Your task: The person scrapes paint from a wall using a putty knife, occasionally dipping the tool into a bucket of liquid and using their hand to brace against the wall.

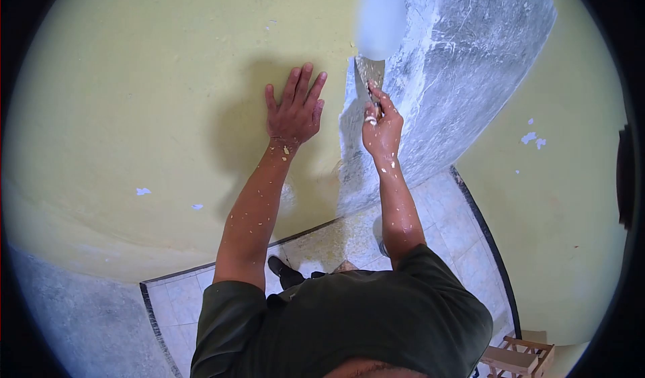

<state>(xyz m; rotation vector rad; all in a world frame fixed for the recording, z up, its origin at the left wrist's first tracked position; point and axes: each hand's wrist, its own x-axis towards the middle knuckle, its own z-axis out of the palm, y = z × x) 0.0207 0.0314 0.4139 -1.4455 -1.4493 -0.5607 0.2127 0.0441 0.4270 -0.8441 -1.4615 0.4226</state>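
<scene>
My left hand (294, 109) lies flat with fingers spread on the yellow painted wall (168, 89). To its right, my right hand (383, 126) is wrapped round a scraper (371, 71), its broad blade flecked with paint chips. The blade meets the wall along the edge between yellow paint and a bare grey-white patch (463, 62). A pale rounded blur (381, 17) covers the wall just above the blade, and I cannot make out what it is. Paint flakes stick to both forearms and hands.
Small chipped spots (529, 138) mark the yellow wall on the right. Below is a tiled floor (440, 207) with a dark border and scattered paint debris. A wooden piece of furniture (517, 358) stands at the lower right. A dark object (625, 176) is at the right edge.
</scene>
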